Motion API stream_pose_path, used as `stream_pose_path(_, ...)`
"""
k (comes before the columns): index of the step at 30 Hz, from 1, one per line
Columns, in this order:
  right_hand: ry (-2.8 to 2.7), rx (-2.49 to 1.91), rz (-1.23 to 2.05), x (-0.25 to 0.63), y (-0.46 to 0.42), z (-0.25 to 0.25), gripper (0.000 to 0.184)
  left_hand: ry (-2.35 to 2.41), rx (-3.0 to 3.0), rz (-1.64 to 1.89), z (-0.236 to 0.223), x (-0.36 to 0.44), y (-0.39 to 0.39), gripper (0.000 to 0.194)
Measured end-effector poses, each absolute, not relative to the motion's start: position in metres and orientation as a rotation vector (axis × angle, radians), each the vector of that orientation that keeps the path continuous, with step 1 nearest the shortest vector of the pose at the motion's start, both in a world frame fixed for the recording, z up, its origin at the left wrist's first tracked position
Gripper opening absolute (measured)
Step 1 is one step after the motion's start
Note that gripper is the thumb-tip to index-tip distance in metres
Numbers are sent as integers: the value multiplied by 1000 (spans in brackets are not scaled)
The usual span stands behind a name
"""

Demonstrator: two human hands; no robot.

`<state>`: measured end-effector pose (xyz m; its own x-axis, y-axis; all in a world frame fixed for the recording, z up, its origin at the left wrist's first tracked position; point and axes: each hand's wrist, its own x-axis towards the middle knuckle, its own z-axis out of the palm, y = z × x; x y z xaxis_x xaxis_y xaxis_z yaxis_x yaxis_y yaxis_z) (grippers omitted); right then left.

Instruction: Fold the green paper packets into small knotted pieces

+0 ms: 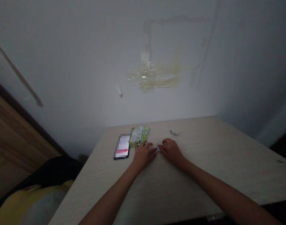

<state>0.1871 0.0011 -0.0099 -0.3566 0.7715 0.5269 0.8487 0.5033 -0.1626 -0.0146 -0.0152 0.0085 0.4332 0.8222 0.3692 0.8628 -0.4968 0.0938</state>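
Observation:
Both my hands rest on a pale wooden table, fingertips meeting in the middle. My left hand and my right hand pinch a small pale item between them; it is too small to name. A green and white packet lies just beyond my left hand. A phone lies face up to the left of that packet. A small crumpled green and white wrapper scrap sits beyond my right hand.
The table stands against a white wall with yellowed tape residue. A dark and yellow fabric heap lies left of the table, below its edge. A wooden panel stands at the far left.

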Motion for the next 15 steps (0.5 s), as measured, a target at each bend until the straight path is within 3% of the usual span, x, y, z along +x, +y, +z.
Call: stream_pose_path(15,-2195,-1381,-178,182,-6,-2,23,-1516,-2569,-559,10,-13,-14,23)
